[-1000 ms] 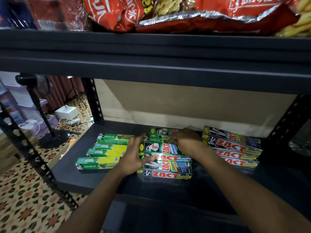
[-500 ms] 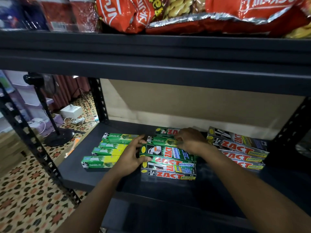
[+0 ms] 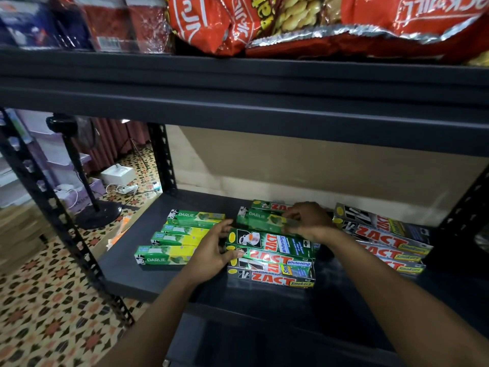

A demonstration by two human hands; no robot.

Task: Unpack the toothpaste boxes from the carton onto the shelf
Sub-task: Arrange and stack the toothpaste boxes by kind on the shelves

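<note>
Toothpaste boxes (image 3: 275, 280) lay in three groups on the dark shelf (image 3: 148, 274): a left group (image 3: 182, 235) of green and yellow packs, a middle stack (image 3: 270, 243) of mixed packs, and a right group (image 3: 383, 234) of grey and red packs near the far right upright. The carton was not in view. Snack bags (image 3: 264, 22) filled the shelf above.

Your right hand (image 3: 309, 221) held a green DARLIE box (image 3: 260, 221) at the far side of the middle stack, with the fingers (image 3: 292, 217) curled over its right end and clamped on it. Your left hand (image 3: 211, 252) braced the left end of the middle stack. Its fingers (image 3: 225, 225) were spread apart and nearly straight, and the thumb lay against the end of a green pack.

Step in hand, as judged: seating the DARLIE box on the stack and squaring it.

Recommended procedure at that point:
1. Lower the box flat, long side parallel to the packs beneath.
2. Use the left hand as a stop so that all left ends line up.
3. Release the right fingers only once the box rested fully on the pack below.
4. Turn the printed face toward the near edge.

Caution: the stack was several layers high and loose, so a sideways push would likely have slid the upper packs.
</note>
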